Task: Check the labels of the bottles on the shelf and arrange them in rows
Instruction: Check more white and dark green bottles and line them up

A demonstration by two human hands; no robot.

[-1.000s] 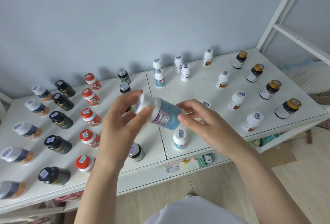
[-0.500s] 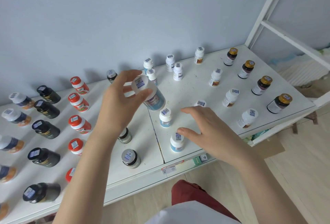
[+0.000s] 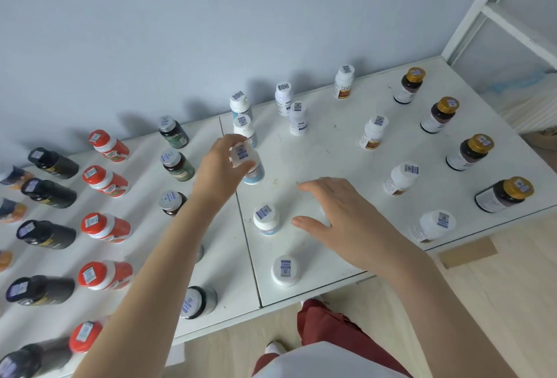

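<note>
Gripped by its cap in left hand (image 3: pixel 221 163): blue-labelled white bottle (image 3: pixel 253 171), upright at frame centre, base on or just above white shelf (image 3: pixel 331 148), in line with like bottles (image 3: pixel 266 219); right hand (image 3: pixel 340 215) lower right of it, fingers spread, empty.

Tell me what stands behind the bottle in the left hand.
Behind the held bottle stand the nearer bottle, its base partly covered by the left hand, and the farther bottle by the wall.

shop stockroom, likely; barcoded bottles (image 3: pixel 373 132) on white shelf (image 3: pixel 331 154)
</note>
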